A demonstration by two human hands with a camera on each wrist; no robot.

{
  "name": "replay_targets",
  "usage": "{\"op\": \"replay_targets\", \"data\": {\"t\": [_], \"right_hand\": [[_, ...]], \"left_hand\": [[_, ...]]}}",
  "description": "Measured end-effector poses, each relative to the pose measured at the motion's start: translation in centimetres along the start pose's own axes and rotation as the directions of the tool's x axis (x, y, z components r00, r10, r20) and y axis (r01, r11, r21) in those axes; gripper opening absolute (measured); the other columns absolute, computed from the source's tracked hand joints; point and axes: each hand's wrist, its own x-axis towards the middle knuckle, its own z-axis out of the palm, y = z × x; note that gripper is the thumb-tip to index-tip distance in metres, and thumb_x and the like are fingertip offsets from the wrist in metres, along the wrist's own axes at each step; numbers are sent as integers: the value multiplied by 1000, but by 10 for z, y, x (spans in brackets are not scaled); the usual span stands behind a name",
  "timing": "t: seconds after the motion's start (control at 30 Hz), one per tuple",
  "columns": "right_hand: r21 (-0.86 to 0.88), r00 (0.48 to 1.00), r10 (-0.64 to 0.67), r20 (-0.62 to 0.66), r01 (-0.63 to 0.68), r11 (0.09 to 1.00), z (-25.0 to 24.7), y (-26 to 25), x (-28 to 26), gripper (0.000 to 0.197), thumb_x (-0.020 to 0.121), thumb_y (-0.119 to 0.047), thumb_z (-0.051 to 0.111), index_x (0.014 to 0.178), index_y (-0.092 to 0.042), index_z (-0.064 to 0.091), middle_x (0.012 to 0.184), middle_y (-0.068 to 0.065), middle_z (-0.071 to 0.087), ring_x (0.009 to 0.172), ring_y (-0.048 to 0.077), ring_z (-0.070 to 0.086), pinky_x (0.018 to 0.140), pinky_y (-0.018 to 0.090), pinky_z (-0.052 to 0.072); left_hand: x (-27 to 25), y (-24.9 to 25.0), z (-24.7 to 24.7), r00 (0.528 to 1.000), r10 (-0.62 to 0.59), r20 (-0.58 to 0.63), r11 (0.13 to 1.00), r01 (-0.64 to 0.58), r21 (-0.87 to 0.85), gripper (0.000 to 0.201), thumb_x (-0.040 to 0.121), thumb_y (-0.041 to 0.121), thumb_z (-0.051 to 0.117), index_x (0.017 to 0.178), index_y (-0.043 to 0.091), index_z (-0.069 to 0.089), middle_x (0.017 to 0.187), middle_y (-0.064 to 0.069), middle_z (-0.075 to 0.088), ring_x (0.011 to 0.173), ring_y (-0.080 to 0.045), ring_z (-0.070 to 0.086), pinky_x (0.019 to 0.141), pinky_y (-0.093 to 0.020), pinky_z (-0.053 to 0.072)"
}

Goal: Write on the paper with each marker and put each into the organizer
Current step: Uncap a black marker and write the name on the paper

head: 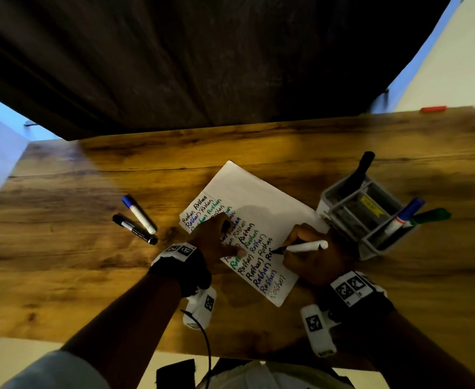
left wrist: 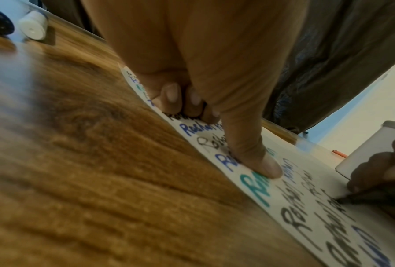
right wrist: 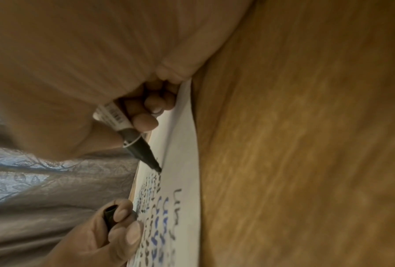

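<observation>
A white paper [head: 258,197] covered with rows of black, blue and green writing lies in the middle of the wooden table. My right hand [head: 292,249] grips an uncapped black marker [head: 306,246] with a white barrel, and its tip [right wrist: 157,168] touches the paper beside the last written word. My left hand [head: 227,234] rests on the paper's left part. Its thumb [left wrist: 255,159] presses the sheet while its curled fingers hold the marker's black cap [right wrist: 110,213]. The grey organizer [head: 369,251] stands right of the paper with a black marker [head: 361,169], a blue one [head: 407,213] and a green one [head: 429,216] in it.
Two capped markers lie on the table left of the paper: a blue-capped one [head: 139,214] and a black one [head: 134,229]. A small red object [head: 433,109] lies at the table's far right edge. A dark curtain hangs behind the table.
</observation>
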Motion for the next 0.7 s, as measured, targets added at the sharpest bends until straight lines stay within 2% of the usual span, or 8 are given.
{"op": "replay_targets", "data": {"t": [0.07,0.17,0.27,0.47,0.53,0.6,0.63,0.7], "right_hand": [[-12,998,-10,55,10,1000,-4,-2,1,22,79,-39,61,80,-18,63,82,-5,61,72,12,59,67,10,43],[-3,1000,-16,-10,16,1000,-6,-7,2,15,74,-26,72,77,-23,58,78,-13,55,67,4,55,67,5,40],[-11,1000,-29,-8,29,1000,-5,-3,2,20,72,-42,61,78,-23,59,81,-10,60,73,10,61,67,28,52],[-25,993,-74,-87,72,997,-5,-5,2,29,75,-39,55,74,-11,63,74,0,64,65,18,62,59,34,54],[6,991,-13,-133,14,1000,-6,-13,2,27,76,-32,58,74,-6,65,74,2,66,61,8,59,58,26,52],[104,986,82,-145,-67,992,-6,-19,2,15,77,-18,66,73,-4,66,74,0,66,59,-3,51,62,5,43],[158,984,103,-145,-80,984,-5,-22,1,8,75,-12,69,69,-10,64,70,-2,64,60,-4,49,66,-1,38],[231,980,147,-132,-113,966,-2,-16,3,35,73,-3,73,64,-34,61,65,-11,54,60,-11,49,65,-5,35]], "left_hand": [[0,-1,1,1000,-3,-3,1000,3,-7,68,58,52,87,106,19,52,104,4,61,93,-17,60,84,-36,53],[1,-1,1,1000,1,-6,1000,-1,-10,69,58,53,87,106,19,52,103,4,61,92,-16,60,83,-36,53],[1,-1,1,1000,7,-3,1000,-7,-7,65,59,52,87,103,22,50,102,6,60,91,-15,59,77,-29,48],[1,-1,1,1000,20,4,1000,-20,-8,60,60,51,87,93,26,45,93,10,55,85,-13,56,72,-26,42],[0,-1,0,1000,29,3,1000,-29,-5,59,60,50,87,94,24,46,93,9,55,85,-13,55,73,-26,41],[0,-1,0,999,33,1,999,-33,-6,60,60,50,87,96,23,47,93,9,55,86,-14,56,73,-26,41],[0,0,0,999,36,-1,999,-36,-8,60,60,50,87,96,24,47,92,9,55,85,-14,55,73,-26,41],[-1,1,0,999,38,-1,999,-38,-15,60,61,48,87,97,25,46,91,11,53,84,-12,53,73,-26,41]]}}
